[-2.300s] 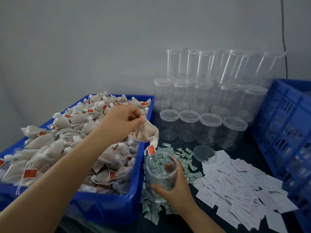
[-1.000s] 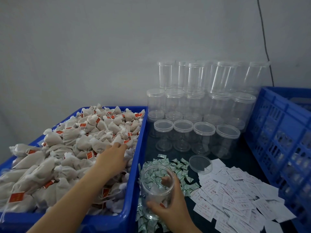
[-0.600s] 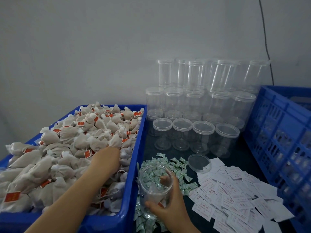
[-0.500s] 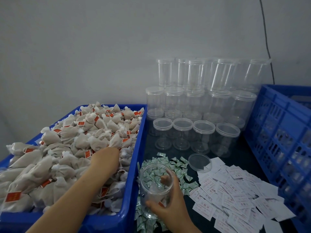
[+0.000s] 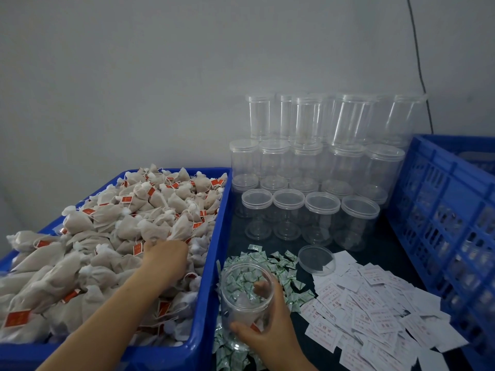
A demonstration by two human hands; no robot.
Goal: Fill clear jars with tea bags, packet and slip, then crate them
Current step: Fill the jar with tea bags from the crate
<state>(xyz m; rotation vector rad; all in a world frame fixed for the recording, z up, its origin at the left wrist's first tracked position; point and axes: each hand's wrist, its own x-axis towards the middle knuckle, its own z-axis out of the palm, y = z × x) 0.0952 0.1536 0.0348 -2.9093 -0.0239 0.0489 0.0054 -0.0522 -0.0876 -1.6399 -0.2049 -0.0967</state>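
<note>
My right hand (image 5: 263,330) is wrapped round the open jar (image 5: 247,295), thumb across its near side and fingers curled behind the clear wall, so the jar stands upright on the green packets (image 5: 281,266), mouth up, just beside the right wall of the blue bin (image 5: 214,236). It looks nearly empty, with perhaps one tea bag low inside.

My left hand (image 5: 166,254) is down in the heap of tea bags (image 5: 120,228) inside the bin, knuckles up. Its fingers are buried among the bags, so I cannot tell whether they have closed on one or lie loose.

What matters next, I judge, is that the jar's mouth lies to the right of my left hand and a little nearer me, just over the bin wall. The left hand is the nearer one to the bags; a short lift and swing rightward over that wall would bring a bag above the opening.
</note>
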